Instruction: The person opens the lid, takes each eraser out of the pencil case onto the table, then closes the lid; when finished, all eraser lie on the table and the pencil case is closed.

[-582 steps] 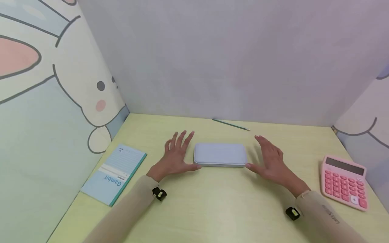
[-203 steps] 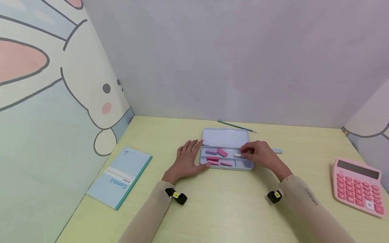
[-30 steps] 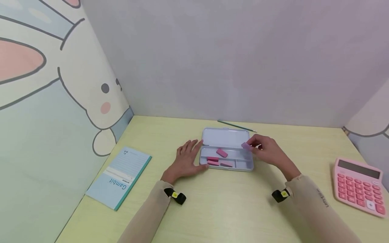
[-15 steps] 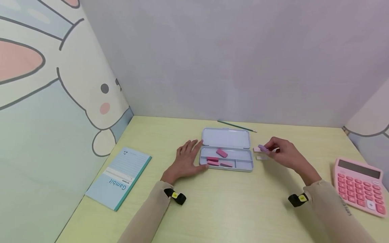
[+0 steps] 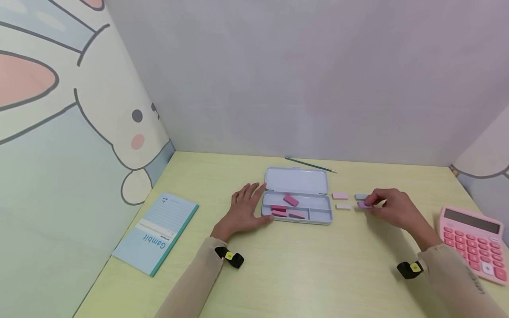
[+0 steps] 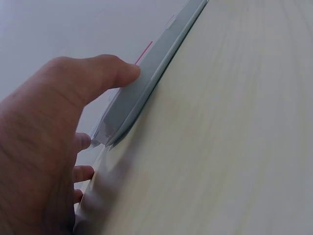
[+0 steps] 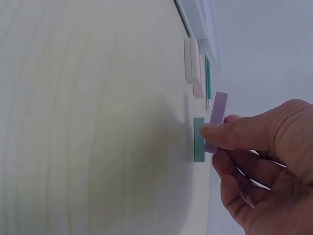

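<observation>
My right hand (image 5: 393,208) pinches a purple eraser (image 7: 218,110) between thumb and fingers, over the table. Just by it lies a blue-green eraser (image 7: 198,139). A light pink eraser (image 5: 339,196) and a white eraser (image 5: 343,206) lie between it and the pencil case (image 5: 320,216). The case's lid (image 5: 296,180) is folded back. Inside remain a pink eraser (image 5: 291,200) in the back compartment and several darker pink ones (image 5: 279,213) in front. My left hand (image 5: 240,216) rests at the case's left end, fingers spread, thumb touching its front edge (image 6: 134,95).
A green pencil (image 5: 310,164) lies behind the case near the back wall. At the left is a blue notebook (image 5: 155,234), and at the right a pink calculator (image 5: 473,245), partly behind my right sleeve. A wall with a printed rabbit (image 5: 119,101) borders the left side.
My right hand has carried the purple eraser from above the case rightward and down to beside the blue-green one. Over the longer span, the case was opened and several erasers came out. Left hand stays.
</observation>
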Motion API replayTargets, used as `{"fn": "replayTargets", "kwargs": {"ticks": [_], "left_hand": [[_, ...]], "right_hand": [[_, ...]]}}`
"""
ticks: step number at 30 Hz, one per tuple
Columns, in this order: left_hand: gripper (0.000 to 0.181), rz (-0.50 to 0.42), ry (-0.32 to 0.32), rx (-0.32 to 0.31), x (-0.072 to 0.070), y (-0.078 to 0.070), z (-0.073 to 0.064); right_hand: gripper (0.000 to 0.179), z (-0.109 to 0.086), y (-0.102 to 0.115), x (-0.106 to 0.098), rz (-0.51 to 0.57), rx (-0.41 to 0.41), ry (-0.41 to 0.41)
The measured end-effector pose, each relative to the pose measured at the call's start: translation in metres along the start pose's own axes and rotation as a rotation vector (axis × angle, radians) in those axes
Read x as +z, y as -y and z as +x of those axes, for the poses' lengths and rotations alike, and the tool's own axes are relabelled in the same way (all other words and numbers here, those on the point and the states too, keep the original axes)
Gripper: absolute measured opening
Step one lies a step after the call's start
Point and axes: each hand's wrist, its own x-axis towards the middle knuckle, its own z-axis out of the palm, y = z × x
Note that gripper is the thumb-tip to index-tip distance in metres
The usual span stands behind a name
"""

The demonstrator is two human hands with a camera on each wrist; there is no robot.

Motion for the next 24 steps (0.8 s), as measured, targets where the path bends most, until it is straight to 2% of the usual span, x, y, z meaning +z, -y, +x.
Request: {"fn": "replayTargets", "kwargs": {"ticks": [5,14,24], "left_hand": [[0.103,0.003,0.003,-0.008,-0.0011,-0.0006,-0.0010],[0.102,-0.019,-0.004,-0.004,-0.0013,-0.0028,-0.0017],[0.102,-0.008,0.000,-0.010,0.0000,-0.0010,-0.0005]], "right_hand": [[0.007,-0.0024,-0.0029,0.0005,-0.002,0.014,0.020],[0.007,0.0002,-0.0069,0.0049,-0.052,-0.020,-0.010],[0.007,-0.0006,-0.0100,0.0023,-0.049,-0.006,0.000]]}}
